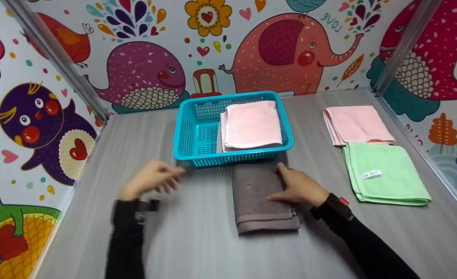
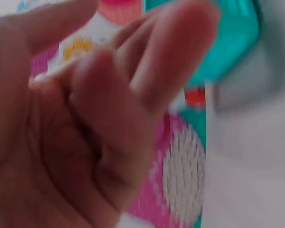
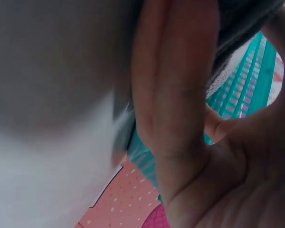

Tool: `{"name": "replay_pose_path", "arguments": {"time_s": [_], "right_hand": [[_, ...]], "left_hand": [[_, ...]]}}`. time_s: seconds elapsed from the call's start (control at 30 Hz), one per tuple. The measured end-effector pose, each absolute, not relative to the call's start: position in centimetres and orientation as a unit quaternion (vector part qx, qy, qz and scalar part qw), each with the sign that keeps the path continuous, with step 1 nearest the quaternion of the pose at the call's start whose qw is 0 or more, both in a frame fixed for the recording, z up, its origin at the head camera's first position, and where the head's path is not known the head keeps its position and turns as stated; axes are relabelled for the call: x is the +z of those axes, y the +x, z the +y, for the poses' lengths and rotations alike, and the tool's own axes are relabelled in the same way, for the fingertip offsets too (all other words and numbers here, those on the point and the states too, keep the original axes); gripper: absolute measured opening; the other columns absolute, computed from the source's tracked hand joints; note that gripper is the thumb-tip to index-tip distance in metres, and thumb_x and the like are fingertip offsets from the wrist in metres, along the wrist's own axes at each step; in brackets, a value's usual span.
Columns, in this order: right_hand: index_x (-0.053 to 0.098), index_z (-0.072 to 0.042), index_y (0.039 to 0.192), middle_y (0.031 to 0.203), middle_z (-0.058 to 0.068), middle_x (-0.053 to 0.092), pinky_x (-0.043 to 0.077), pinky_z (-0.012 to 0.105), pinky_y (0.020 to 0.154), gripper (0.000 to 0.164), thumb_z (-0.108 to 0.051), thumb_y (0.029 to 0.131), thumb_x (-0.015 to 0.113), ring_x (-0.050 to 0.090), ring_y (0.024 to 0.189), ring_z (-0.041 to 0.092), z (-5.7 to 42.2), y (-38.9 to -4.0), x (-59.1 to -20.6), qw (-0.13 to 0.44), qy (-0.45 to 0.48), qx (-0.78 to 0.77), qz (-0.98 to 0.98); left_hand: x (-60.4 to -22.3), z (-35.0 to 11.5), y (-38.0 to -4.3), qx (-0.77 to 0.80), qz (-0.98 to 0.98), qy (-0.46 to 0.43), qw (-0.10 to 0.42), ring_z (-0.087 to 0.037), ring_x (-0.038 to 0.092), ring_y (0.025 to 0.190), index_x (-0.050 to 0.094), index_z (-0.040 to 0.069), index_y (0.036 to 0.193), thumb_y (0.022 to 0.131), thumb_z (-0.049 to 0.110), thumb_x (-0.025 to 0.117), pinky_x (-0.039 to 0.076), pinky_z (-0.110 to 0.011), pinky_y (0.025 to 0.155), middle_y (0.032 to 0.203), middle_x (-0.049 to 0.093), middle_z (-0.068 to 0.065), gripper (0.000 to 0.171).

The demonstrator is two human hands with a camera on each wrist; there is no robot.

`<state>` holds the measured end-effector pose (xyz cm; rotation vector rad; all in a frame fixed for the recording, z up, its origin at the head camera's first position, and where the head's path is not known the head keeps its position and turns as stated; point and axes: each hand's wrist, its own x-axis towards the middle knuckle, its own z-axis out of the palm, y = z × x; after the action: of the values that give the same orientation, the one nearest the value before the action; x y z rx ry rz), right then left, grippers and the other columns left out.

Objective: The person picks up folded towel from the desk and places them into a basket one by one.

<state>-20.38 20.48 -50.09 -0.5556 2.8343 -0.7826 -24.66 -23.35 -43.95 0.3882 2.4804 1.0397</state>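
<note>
A folded grey-brown towel [image 1: 257,193] lies on the table in front of a turquoise basket [image 1: 197,157]. My right hand [image 1: 302,188] grips its right edge, thumb on top and other fingers hidden at the side. In the right wrist view the fingers [image 3: 180,85] lie against the dark cloth. My left hand [image 1: 153,180], blurred, hangs over the table left of the towel, holding nothing. Its fingers [image 2: 114,104] are loosely bent in the left wrist view. Inside the basket, a folded pale pink towel [image 1: 253,124] fills the right part, with greyish cloth showing at its left edge.
To the right lie a folded pink towel [image 1: 360,124] and, slightly overlapping it, a folded green towel [image 1: 385,174] with a white label [image 1: 371,174]. Walls printed with cartoon animals stand at the back and both sides of the grey table [image 1: 197,248].
</note>
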Motion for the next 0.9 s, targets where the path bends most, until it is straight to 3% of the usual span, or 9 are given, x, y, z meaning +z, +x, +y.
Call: {"name": "replay_pose_path", "arguments": {"time_s": [0.07, 0.13, 0.27, 0.37, 0.47, 0.57, 0.73, 0.9], "right_hand": [[0.050, -0.004, 0.137, 0.120, 0.023, 0.069, 0.056, 0.053, 0.089, 0.089, -0.061, 0.077, 0.084, 0.069, 0.106, 0.037, 20.1, -20.3, -50.1, 0.077, -0.183, -0.264, 0.944], [0.052, -0.007, 0.135, 0.117, 0.020, 0.070, 0.056, 0.051, 0.086, 0.086, -0.061, 0.077, 0.084, 0.068, 0.102, 0.033, 20.2, -20.1, -50.0, 0.076, -0.179, -0.264, 0.945], [0.051, -0.007, 0.134, 0.096, 0.015, 0.068, 0.052, 0.044, 0.073, 0.085, -0.062, 0.078, 0.083, 0.063, 0.083, 0.025, 20.5, -19.9, -49.8, 0.074, -0.177, -0.268, 0.944], [0.048, -0.004, 0.136, 0.098, 0.019, 0.068, 0.053, 0.047, 0.075, 0.085, -0.058, 0.081, 0.083, 0.066, 0.085, 0.029, 20.6, -19.9, -49.7, 0.079, -0.181, -0.273, 0.941], [0.046, -0.001, 0.138, 0.116, 0.027, 0.068, 0.055, 0.053, 0.084, 0.080, -0.049, 0.085, 0.083, 0.069, 0.100, 0.037, 20.6, -20.1, -50.0, 0.087, -0.193, -0.285, 0.935], [0.046, 0.000, 0.137, 0.120, 0.027, 0.066, 0.054, 0.050, 0.083, 0.073, -0.039, 0.088, 0.084, 0.066, 0.097, 0.031, 20.3, -20.3, -50.2, 0.091, -0.209, -0.303, 0.925], [0.047, -0.002, 0.135, 0.086, 0.009, 0.059, 0.043, 0.039, 0.069, 0.068, -0.034, 0.088, 0.084, 0.049, 0.075, 0.019, 20.1, -20.4, -50.3, 0.090, -0.220, -0.317, 0.918], [0.048, -0.001, 0.134, 0.076, 0.001, 0.049, 0.040, 0.034, 0.065, 0.066, -0.032, 0.088, 0.084, 0.044, 0.069, 0.016, 20.2, -20.4, -50.2, 0.083, -0.227, -0.316, 0.917]], "left_hand": [[-45.0, -20.3, -23.8, 0.352, 0.883, 0.173, 0.258, -0.016, 0.069, 0.063, 0.081, 0.005, 0.095, 0.097, 0.049, 0.068, 0.057, -0.034, 0.059, 0.084, 0.078, -0.010, 0.045], [-46.6, -16.7, -23.2, 0.323, 0.882, 0.206, 0.273, -0.013, 0.065, 0.058, 0.080, 0.006, 0.088, 0.095, 0.055, 0.068, 0.054, -0.031, 0.057, 0.078, 0.076, -0.006, 0.050], [-49.3, -10.8, -22.0, 0.279, 0.910, 0.217, 0.218, -0.011, 0.053, 0.051, 0.064, 0.013, 0.066, 0.088, 0.072, 0.065, 0.044, -0.029, 0.052, 0.061, 0.060, 0.005, 0.063], [-50.4, -8.3, -21.3, 0.262, 0.926, 0.220, 0.158, -0.011, 0.045, 0.050, 0.047, 0.020, 0.061, 0.086, 0.074, 0.066, 0.036, -0.029, 0.049, 0.057, 0.044, 0.008, 0.062], [-51.0, -7.2, -21.2, 0.257, 0.931, 0.224, 0.132, -0.011, 0.041, 0.053, 0.042, 0.021, 0.061, 0.086, 0.069, 0.068, 0.033, -0.027, 0.050, 0.059, 0.039, 0.008, 0.061], [-51.3, -7.0, -21.2, 0.268, 0.930, 0.212, 0.133, -0.012, 0.043, 0.056, 0.045, 0.019, 0.063, 0.086, 0.063, 0.072, 0.034, -0.028, 0.051, 0.062, 0.041, 0.007, 0.057], [-51.5, -6.9, -21.1, 0.275, 0.930, 0.197, 0.145, -0.014, 0.049, 0.062, 0.055, 0.012, 0.071, 0.086, 0.055, 0.074, 0.039, -0.030, 0.055, 0.067, 0.051, 0.003, 0.049], [-51.1, -6.8, -21.2, 0.270, 0.931, 0.204, 0.135, -0.013, 0.048, 0.060, 0.050, 0.015, 0.067, 0.087, 0.054, 0.074, 0.038, -0.029, 0.054, 0.065, 0.047, 0.005, 0.049]]}}
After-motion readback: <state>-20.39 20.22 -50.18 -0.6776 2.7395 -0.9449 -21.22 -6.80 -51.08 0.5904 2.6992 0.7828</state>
